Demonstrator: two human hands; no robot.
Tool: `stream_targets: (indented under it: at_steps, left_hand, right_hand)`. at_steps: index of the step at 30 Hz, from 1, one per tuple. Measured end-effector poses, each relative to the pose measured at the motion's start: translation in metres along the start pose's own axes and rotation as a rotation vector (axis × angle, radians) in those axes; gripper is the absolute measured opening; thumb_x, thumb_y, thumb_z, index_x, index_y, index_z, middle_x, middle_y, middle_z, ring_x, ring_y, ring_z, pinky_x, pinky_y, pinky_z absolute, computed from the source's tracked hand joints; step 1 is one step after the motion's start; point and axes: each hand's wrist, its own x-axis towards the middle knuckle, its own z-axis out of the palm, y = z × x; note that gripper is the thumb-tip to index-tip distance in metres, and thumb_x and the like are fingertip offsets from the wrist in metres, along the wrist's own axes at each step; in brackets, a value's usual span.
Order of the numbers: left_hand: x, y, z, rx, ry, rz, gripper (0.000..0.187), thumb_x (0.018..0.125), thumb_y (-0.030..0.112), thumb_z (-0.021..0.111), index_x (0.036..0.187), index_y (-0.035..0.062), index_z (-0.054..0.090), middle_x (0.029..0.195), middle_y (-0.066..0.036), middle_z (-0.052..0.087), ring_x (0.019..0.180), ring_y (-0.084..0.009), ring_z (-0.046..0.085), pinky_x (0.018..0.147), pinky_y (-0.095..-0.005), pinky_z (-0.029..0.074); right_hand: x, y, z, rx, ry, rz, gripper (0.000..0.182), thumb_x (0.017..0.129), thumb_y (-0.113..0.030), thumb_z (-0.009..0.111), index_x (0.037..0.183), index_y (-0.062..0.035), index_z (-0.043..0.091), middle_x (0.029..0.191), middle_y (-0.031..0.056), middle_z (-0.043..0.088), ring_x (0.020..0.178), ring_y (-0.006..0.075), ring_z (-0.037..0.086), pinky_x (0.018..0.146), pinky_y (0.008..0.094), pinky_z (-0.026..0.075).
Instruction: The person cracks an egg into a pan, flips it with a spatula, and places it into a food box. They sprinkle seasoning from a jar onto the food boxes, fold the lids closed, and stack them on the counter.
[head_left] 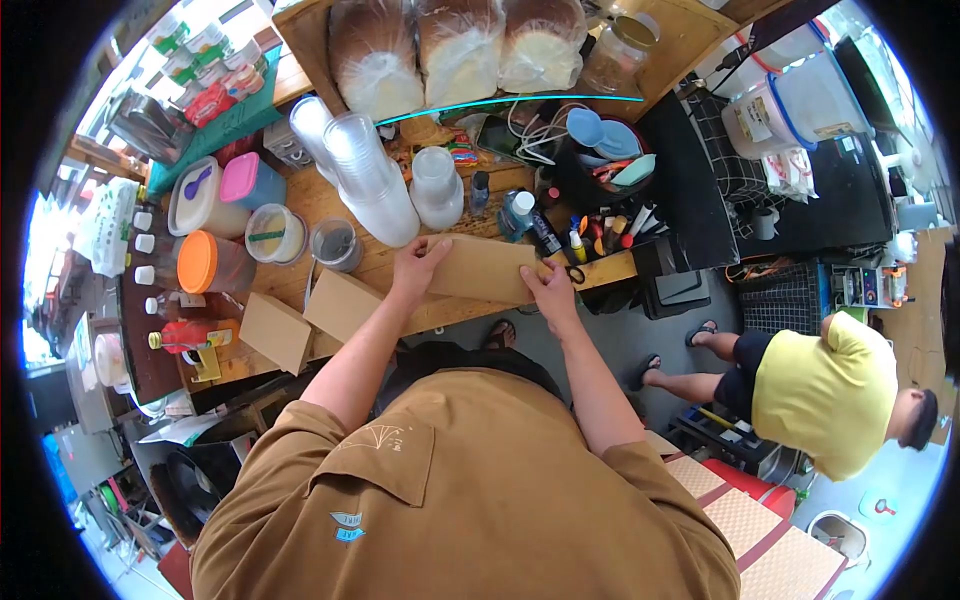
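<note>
A flat-sided brown cardboard box (482, 268) is held at the front edge of the wooden table. My left hand (420, 266) grips its left end, thumb on the near face and fingers behind. At the opposite end my right hand (550, 293) pinches the lower corner between thumb and fingers. Two similar brown boxes, one (343, 304) close to my left forearm and one (276, 332) farther left, lie on the tabletop. Beyond my left hand stand stacked clear plastic cups (372, 180) and a shorter cup stack (437, 188).
Bagged bread loaves (462, 50) fill the shelf at the back. Left are an orange-lidded jar (213, 262) and a container with green-striped contents (274, 235). Bottles (516, 215), scissors (575, 274) and markers crowd the right. A person in a yellow shirt (825, 395) stands at right.
</note>
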Motion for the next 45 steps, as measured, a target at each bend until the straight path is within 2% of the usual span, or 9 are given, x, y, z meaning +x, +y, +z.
stream_targets:
  at_steps: [5,15,23,26,28,33,36,39,45]
  left_hand:
    - [0.035,-0.036,0.011,-0.264,-0.005,-0.080,0.039,0.089,0.037,0.075,0.105,0.0031,0.064,0.093,-0.002,0.066,0.080,-0.0100,0.060,0.072,-0.0288,0.050]
    - [0.034,-0.037,0.023,0.492,-0.004,0.320,0.046,0.097,0.044,0.055,0.103,-0.0018,0.060,0.087,-0.024,0.065,0.080,-0.0403,0.062,0.073,-0.0463,0.048]
    - [0.017,-0.015,0.025,0.667,0.015,0.216,0.055,0.097,0.053,0.049,0.114,0.0022,0.061,0.099,-0.023,0.069,0.094,-0.0431,0.065,0.081,-0.0518,0.049]
    - [-0.013,0.036,0.025,1.051,0.047,0.168,0.049,0.095,0.049,0.055,0.115,0.0041,0.062,0.100,-0.021,0.069,0.093,-0.0403,0.066,0.080,-0.0517,0.050]
    - [-0.028,0.075,0.008,1.072,-0.026,0.334,0.043,0.091,0.043,0.061,0.111,0.0050,0.064,0.096,-0.019,0.070,0.090,-0.0374,0.067,0.077,-0.0494,0.051]
    - [-0.108,0.319,-0.025,0.649,0.052,0.603,0.018,0.086,0.019,0.072,0.102,0.0102,0.075,0.079,-0.001,0.071,0.067,-0.0079,0.060,0.063,-0.0275,0.051]
    - [-0.074,0.444,-0.040,0.855,0.466,1.122,0.023,0.090,0.030,0.068,0.101,0.0114,0.075,0.083,-0.008,0.074,0.069,-0.0164,0.067,0.066,-0.0313,0.054]
    - [0.003,0.541,-0.039,1.025,0.262,1.353,0.019,0.084,0.026,0.072,0.088,0.0076,0.075,0.078,-0.015,0.070,0.072,-0.0291,0.067,0.064,-0.0398,0.053]
    - [0.062,0.603,0.004,1.425,-0.149,0.816,0.030,0.069,0.024,0.084,0.084,-0.0007,0.075,0.088,-0.013,0.075,0.077,-0.0247,0.070,0.068,-0.0375,0.057]
  right_hand:
    - [0.022,0.012,0.001,0.287,-0.160,0.101,0.079,0.083,-0.037,0.080,0.140,0.0026,0.045,0.101,0.0067,0.067,0.084,0.0132,0.064,0.071,0.0269,0.050]
    - [0.010,0.004,0.005,0.408,-0.355,0.378,0.046,0.089,-0.035,0.072,0.123,-0.0053,0.062,0.109,0.0037,0.069,0.095,0.0151,0.067,0.079,0.0332,0.055]
    - [0.014,-0.004,0.005,0.584,-0.363,0.504,0.037,0.092,-0.041,0.065,0.112,-0.0100,0.065,0.104,0.0045,0.070,0.098,0.0237,0.066,0.083,0.0428,0.052]
    - [0.008,0.000,0.012,0.233,-0.157,0.449,0.040,0.093,-0.042,0.063,0.110,-0.0062,0.064,0.104,0.0085,0.070,0.097,0.0286,0.067,0.080,0.0431,0.052]
    - [0.000,0.005,0.014,-0.509,-0.001,0.079,0.049,0.095,-0.046,0.060,0.112,0.0002,0.061,0.106,0.0161,0.069,0.099,0.0356,0.066,0.081,0.0443,0.052]
    - [-0.019,-0.006,0.008,-0.534,-0.034,0.023,0.062,0.095,-0.051,0.055,0.124,0.0039,0.054,0.112,0.0227,0.067,0.105,0.0399,0.064,0.089,0.0466,0.051]
    - [-0.029,-0.004,0.007,-0.552,-0.038,0.011,0.065,0.095,-0.053,0.053,0.130,0.0029,0.052,0.117,0.0239,0.066,0.110,0.0398,0.063,0.094,0.0462,0.050]
    - [-0.039,-0.006,0.004,-0.538,-0.042,0.014,0.067,0.095,-0.053,0.053,0.132,0.0022,0.051,0.122,0.0240,0.064,0.114,0.0396,0.061,0.096,0.0453,0.049]
    - [-0.055,-0.003,-0.012,-0.477,-0.054,-0.010,0.059,0.093,-0.050,0.057,0.125,-0.0002,0.057,0.115,0.0222,0.068,0.109,0.0387,0.064,0.093,0.0446,0.051]
